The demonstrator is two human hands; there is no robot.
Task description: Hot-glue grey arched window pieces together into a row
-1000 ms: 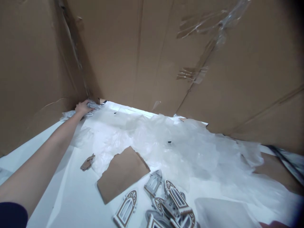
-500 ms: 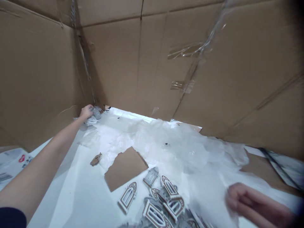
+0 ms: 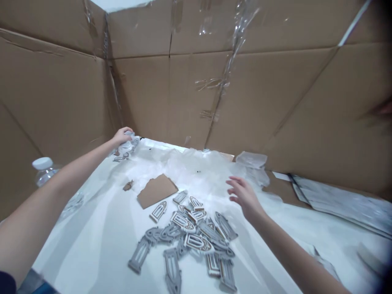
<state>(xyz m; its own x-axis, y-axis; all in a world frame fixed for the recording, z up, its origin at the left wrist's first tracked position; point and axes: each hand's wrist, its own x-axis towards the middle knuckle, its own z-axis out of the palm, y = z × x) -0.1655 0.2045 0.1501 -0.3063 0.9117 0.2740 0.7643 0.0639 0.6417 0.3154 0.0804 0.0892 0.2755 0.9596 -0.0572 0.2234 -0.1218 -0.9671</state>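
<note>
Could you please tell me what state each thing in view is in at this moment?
Left hand, closed on crumpled plastic
Right hand, open, fingers spread, holding nothing
Bottle, capped
Cardboard scrap, torn, lying flat
Arched frames, loose in a heap, some overlapping
Cardboard wall, creased and taped

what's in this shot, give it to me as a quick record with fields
left hand: left hand gripping crumpled clear plastic film
right hand: right hand open, fingers spread, not touching anything
nearest right hand: pile of grey arched window-frame cutouts, some with brown trim
other things: torn cardboard piece; plastic water bottle
surroundings: cardboard walls with clear tape; white surface
</note>
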